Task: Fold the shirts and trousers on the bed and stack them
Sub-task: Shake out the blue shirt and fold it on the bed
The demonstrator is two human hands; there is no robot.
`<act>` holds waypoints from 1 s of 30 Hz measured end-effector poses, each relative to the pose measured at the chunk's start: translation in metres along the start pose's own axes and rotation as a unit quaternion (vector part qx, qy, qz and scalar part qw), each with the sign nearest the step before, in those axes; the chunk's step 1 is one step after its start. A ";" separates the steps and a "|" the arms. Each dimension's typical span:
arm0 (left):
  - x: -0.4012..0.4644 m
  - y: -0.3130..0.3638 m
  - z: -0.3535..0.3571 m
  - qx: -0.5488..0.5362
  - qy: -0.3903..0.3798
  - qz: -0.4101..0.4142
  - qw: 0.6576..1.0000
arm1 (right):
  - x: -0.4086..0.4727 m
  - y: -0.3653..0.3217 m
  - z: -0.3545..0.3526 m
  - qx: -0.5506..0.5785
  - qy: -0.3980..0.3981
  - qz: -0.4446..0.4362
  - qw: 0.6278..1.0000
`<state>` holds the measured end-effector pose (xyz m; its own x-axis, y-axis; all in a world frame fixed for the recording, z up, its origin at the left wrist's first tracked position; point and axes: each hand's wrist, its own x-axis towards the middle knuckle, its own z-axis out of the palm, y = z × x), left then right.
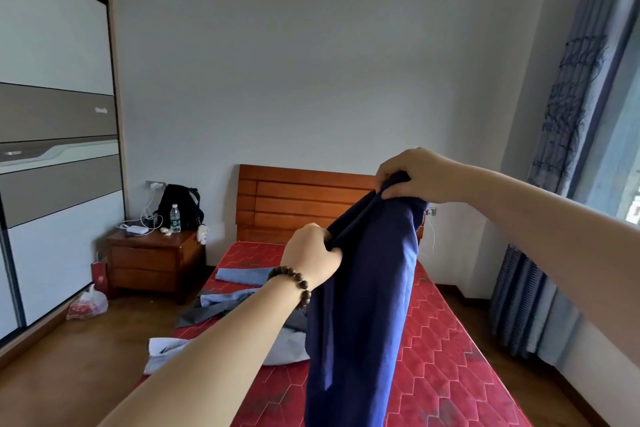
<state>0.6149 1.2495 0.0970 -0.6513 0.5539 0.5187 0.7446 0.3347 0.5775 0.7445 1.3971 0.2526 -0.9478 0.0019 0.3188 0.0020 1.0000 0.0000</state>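
A navy blue garment (pixel 360 305) hangs in the air over the red mattress (pixel 446 350), held by its top edge. My left hand (pixel 310 255), with a bead bracelet on the wrist, grips the lower end of that edge. My right hand (pixel 412 175) grips the higher end, up in front of the headboard. On the mattress behind my left arm lie a light blue garment (pixel 242 276), a grey garment (pixel 207 310) hanging over the bed's left side, and a pale grey-white garment (pixel 287 347). My arm hides parts of them.
A wooden headboard (pixel 294 201) stands at the far end of the bed. A nightstand (pixel 156 263) to the left carries a black backpack (pixel 180 204), a water bottle (pixel 175 218) and chargers. A wardrobe (pixel 52 149) lines the left wall, curtains (pixel 561 149) the right. A plastic bag (pixel 88 303) lies on the floor.
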 end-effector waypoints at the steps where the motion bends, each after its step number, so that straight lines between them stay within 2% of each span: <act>1: 0.001 -0.003 -0.001 0.001 0.002 0.011 1.000 | -0.003 0.002 -0.001 0.000 -0.009 0.005 1.000; 8: 0.008 -0.020 -0.019 0.018 0.023 0.108 0.994 | -0.012 0.015 -0.004 -0.031 -0.034 0.047 0.998; 12: 0.004 -0.029 -0.021 -0.008 -0.056 0.140 0.988 | -0.009 0.016 -0.004 -0.019 -0.003 0.056 0.998; 15: -0.007 -0.039 -0.007 -0.010 -0.101 0.132 0.986 | -0.006 0.014 -0.003 -0.005 0.017 0.068 0.998; 26: -0.049 -0.056 0.059 -0.024 -0.176 0.062 0.982 | -0.013 0.024 0.004 0.001 0.051 0.105 0.993; 30: -0.048 -0.071 0.056 -0.057 -0.147 0.029 0.987 | -0.026 0.044 0.005 -0.074 0.022 0.121 0.990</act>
<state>0.6017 1.2416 -0.0041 -0.5247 0.7726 0.3576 0.7472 0.2166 0.6283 0.7671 1.4406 0.2392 -0.8988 0.2384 0.3679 0.2775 0.9591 0.0563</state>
